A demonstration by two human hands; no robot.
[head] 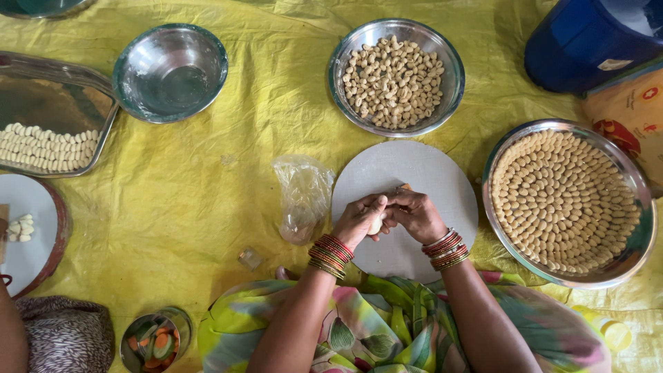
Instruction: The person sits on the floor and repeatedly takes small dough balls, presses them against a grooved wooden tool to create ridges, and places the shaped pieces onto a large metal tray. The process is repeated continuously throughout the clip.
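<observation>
Head view, hands: the left hand (pixel 360 220) and the right hand (pixel 416 215) meet over the round grey board (pixel 428 181), fingers curled in narrow around a small pale dough piece (pixel 375 224) pinched between them; both wrists carry red and gold bangles.
Dough piece: held just above the near half of the board, mostly covered by the fingers (only a pale sliver shows).
Bowl of shaped pieces (pixel 396 77): round steel bowl beyond the board, holding a loose heap of small curled pale pieces.
Large tray (pixel 568 200): round steel tray right of the board, its floor packed with the same small pieces set in tight rings.
Empty bowl (pixel 170 72): steel bowl at upper left, nothing in it but a dusty film.
Rectangular tray (pixel 48 116): steel tray at the left edge, with rows of pale oblong pieces along its near side; partly cut off.
Second board (pixel 29 233): round pale board at far left, a few white pieces on it, cut by the frame.
Small tin (pixel 155 341): round steel tin near the bottom, holding sliced carrot and cucumber.
Plastic bag (pixel 304 195): crumpled clear bag just left of the board; contents hard to make out.
Blue drum (pixel 592 38): upper right corner, only partly in view.
Yellow sheet (pixel 207 186): covers the floor under everything.
Other person: an arm and patterned cloth at the lower left corner, mostly out of frame.
</observation>
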